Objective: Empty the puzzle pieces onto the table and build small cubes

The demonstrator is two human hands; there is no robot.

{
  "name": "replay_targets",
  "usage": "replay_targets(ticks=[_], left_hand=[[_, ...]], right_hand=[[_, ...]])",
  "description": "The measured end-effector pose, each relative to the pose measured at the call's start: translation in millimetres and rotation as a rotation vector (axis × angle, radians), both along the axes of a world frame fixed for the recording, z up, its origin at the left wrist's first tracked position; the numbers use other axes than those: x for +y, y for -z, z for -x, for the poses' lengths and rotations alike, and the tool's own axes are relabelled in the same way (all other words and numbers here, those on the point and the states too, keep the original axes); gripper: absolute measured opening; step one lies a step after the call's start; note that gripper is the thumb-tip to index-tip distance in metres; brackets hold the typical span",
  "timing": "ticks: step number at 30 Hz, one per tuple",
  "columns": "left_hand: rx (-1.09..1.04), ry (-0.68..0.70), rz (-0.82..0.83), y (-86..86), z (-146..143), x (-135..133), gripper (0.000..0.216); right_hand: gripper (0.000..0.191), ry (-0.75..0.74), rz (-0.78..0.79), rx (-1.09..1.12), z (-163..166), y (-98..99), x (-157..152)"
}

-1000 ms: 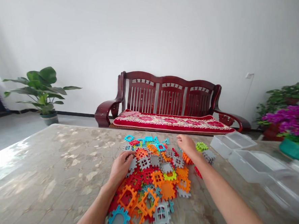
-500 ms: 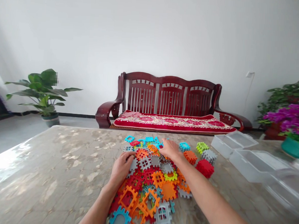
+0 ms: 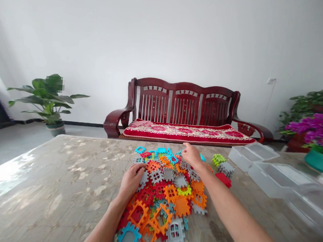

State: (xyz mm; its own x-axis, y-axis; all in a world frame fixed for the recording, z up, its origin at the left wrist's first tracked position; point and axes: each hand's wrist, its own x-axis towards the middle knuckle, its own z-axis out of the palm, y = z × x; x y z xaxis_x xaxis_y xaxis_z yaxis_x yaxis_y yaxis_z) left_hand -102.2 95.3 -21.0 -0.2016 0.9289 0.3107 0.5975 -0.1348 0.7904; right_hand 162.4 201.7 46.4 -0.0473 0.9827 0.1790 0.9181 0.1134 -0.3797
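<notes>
Colourful toothed plastic building panels lie in a loose pile (image 3: 160, 188) on the table. My left hand (image 3: 133, 176) rests at the pile's left side, fingers lying over it beside a grey panel (image 3: 143, 180) and holding nothing I can see. My right hand (image 3: 192, 155) is over the far right end of the pile, its fingers bent inward near a blue panel (image 3: 172, 159). Whatever those fingers grip is too small or hidden to make out. Behind the right forearm, a red stack of panels (image 3: 223, 179) is partly covered.
Grey stacked panels (image 3: 225, 168) and a lime-green stack (image 3: 218, 159) stand right of my right hand. Clear plastic boxes (image 3: 278, 175) line the table's right side. A flowerpot (image 3: 319, 161) is at the far right edge. Across the table (image 3: 50, 183) stands a wooden sofa (image 3: 184, 107).
My right hand has shifted slightly right and away from me, off the pile's far end; its forearm now covers the orange stack and most of a blue one. My left hand has stayed put.
</notes>
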Motion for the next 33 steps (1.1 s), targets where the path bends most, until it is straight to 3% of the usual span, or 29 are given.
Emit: replay_targets(ticks=[5, 12, 19, 26, 33], left_hand=[[0.008, -0.004, -0.015, -0.2, -0.1, 0.3, 0.032], [0.005, 0.003, -0.011, 2.6, 1.0, 1.5, 0.032], [-0.003, -0.002, -0.017, 3.4, 1.2, 1.7, 0.031], [0.008, 0.004, -0.023, 2.3, 1.1, 0.9, 0.031], [0.012, -0.001, -0.016, 1.2, 0.3, 0.3, 0.032]], right_hand=[[0.045, -0.041, 0.044, 0.021, -13.8, 6.5, 2.0], [0.058, -0.220, 0.075, -0.034, 21.0, 27.6, -6.5], [0.061, -0.180, 0.057, -0.097, 31.8, 27.7, -4.0], [0.069, -0.006, 0.080, 0.063, -17.9, 5.7, 6.4], [0.069, 0.216, 0.139, -0.095, -72.8, -5.0, 11.9]])
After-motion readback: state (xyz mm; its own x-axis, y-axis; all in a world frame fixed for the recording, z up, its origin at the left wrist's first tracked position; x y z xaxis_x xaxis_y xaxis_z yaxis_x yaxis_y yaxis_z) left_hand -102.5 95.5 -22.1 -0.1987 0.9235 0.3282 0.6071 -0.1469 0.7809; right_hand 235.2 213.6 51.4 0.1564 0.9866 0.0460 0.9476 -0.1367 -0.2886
